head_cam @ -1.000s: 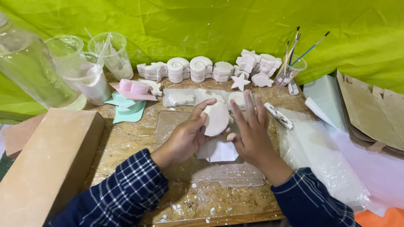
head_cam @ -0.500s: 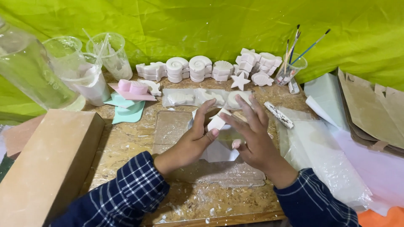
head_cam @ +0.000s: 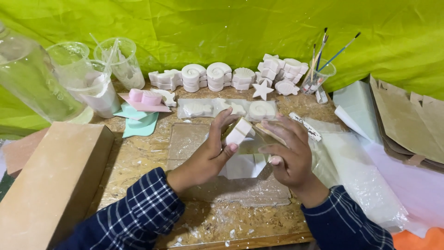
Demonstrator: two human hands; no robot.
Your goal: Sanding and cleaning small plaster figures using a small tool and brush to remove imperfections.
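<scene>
Holding a small white cast between them, both hands work above a clear mat at the middle of the board. The left hand pinches the cast, thumb under its near end and fingers curled over the far side. The right hand has its fingers spread and half closed around a clear film that wraps or hangs below the cast; whether its fingertips also touch the cast I cannot tell.

The cast looks like plaster: stiff, fairly light for its bulk, chalky rather than slippery, and probably brittle at thin edges and raised detail. A drop onto the board could chip it. Taking it by the flat faces or thick sides, as the left hand does, seems safest. The film is thin, limp and slick, so it will crumple and slide unless pinched at an edge.

Further back lies a flat clear mould with pale shapes in it, and behind that a row of finished shells with a star. Cups stand far left, brushes far right, and a box lies near left.
</scene>
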